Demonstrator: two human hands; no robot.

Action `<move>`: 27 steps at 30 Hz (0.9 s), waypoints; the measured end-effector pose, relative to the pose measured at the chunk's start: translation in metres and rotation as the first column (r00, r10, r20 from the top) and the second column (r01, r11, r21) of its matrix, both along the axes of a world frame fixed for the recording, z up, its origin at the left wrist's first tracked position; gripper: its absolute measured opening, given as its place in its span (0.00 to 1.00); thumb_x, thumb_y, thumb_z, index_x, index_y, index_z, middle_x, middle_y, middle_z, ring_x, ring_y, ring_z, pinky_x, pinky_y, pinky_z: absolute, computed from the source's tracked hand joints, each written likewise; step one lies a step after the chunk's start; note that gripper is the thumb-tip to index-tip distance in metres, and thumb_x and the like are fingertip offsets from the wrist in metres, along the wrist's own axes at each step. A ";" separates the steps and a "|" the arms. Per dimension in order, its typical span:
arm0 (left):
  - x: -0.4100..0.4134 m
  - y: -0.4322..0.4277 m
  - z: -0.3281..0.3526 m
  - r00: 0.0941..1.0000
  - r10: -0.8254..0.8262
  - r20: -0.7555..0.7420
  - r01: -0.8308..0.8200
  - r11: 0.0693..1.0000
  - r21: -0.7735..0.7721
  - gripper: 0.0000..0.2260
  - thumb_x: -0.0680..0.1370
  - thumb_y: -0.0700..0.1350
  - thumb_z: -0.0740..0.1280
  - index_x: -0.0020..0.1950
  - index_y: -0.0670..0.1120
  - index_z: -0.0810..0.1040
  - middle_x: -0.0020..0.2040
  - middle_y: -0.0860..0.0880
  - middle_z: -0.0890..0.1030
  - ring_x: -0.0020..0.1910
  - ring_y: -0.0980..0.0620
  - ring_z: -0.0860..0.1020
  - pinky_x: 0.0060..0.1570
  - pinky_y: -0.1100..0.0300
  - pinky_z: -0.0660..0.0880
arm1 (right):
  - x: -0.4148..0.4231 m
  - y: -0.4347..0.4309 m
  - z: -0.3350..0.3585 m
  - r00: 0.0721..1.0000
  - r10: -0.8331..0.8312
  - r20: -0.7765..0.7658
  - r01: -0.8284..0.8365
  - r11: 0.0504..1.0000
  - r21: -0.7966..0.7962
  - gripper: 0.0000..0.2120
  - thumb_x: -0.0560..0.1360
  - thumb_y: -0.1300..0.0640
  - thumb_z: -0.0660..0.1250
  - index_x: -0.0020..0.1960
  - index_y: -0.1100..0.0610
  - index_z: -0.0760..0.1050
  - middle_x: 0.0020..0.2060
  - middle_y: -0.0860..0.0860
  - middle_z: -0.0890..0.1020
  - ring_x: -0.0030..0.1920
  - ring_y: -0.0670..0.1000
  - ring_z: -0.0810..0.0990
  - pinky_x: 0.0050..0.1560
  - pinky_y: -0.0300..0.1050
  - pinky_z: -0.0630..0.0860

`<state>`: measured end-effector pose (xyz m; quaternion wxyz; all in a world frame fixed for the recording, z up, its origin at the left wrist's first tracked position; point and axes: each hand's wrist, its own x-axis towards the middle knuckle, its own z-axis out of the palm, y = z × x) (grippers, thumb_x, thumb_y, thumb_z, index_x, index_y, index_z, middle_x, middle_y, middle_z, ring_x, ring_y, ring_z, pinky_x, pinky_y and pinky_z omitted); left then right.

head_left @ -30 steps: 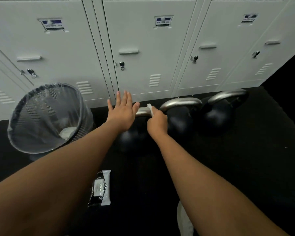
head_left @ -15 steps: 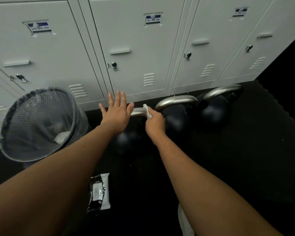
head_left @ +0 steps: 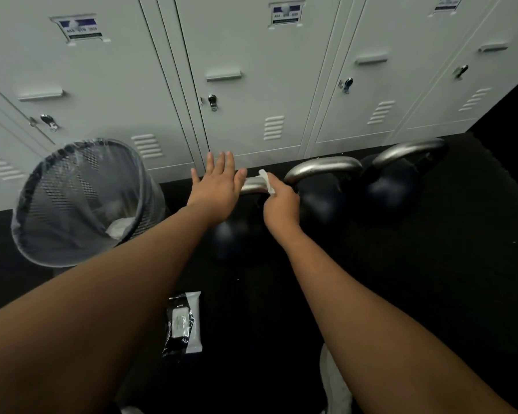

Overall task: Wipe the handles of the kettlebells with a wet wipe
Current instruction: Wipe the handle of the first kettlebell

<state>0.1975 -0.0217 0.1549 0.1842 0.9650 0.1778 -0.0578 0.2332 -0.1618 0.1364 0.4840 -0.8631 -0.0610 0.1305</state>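
Observation:
Three dark kettlebells with silver handles stand in a row on the black floor before the lockers. My right hand [head_left: 280,204] is closed on a white wet wipe [head_left: 266,180], wrapped over the right part of the left kettlebell's handle [head_left: 251,186]. My left hand [head_left: 217,186] lies flat with fingers spread over the left end of that handle, hiding it. The left kettlebell's body [head_left: 231,234] shows dark between my forearms. The middle kettlebell's handle [head_left: 323,170] and the right kettlebell's handle [head_left: 410,150] are uncovered.
A mesh waste bin [head_left: 81,201] with a clear liner and crumpled wipes inside stands at the left. A wet wipe pack [head_left: 182,322] lies on the floor near me. Grey lockers [head_left: 251,85] form a wall behind. A white shoe [head_left: 335,383] shows at the bottom.
My right hand with the wipe has stayed on the left kettlebell's handle, shifting only slightly along it. My left hand remains flat on the handle's left end. The view has drifted.

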 end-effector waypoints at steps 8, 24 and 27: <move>-0.002 0.001 0.001 1.000 -0.003 0.009 0.003 1.000 -0.023 0.29 0.82 0.61 0.39 0.79 0.49 0.41 0.80 0.51 0.43 0.77 0.47 0.36 0.73 0.36 0.39 | -0.001 -0.004 -0.002 0.998 0.051 0.042 -0.045 0.991 -0.128 0.34 0.75 0.73 0.55 0.75 0.47 0.67 0.64 0.56 0.77 0.64 0.56 0.75 0.67 0.43 0.68; -0.013 0.004 0.008 0.989 0.050 0.137 -0.005 0.951 -0.310 0.25 0.84 0.51 0.46 0.79 0.51 0.40 0.80 0.51 0.43 0.77 0.53 0.35 0.73 0.40 0.35 | -0.021 0.026 0.001 0.850 0.245 0.466 -0.156 0.963 -0.221 0.23 0.75 0.70 0.57 0.69 0.64 0.73 0.67 0.60 0.76 0.73 0.59 0.67 0.77 0.52 0.44; -0.030 0.021 0.021 0.968 0.144 0.204 -0.050 0.912 -0.406 0.25 0.85 0.50 0.46 0.80 0.50 0.42 0.80 0.49 0.43 0.77 0.55 0.37 0.74 0.48 0.35 | -0.024 0.028 0.008 0.784 0.391 0.483 -0.234 0.906 -0.354 0.23 0.76 0.69 0.60 0.71 0.64 0.70 0.69 0.60 0.74 0.74 0.59 0.65 0.77 0.54 0.42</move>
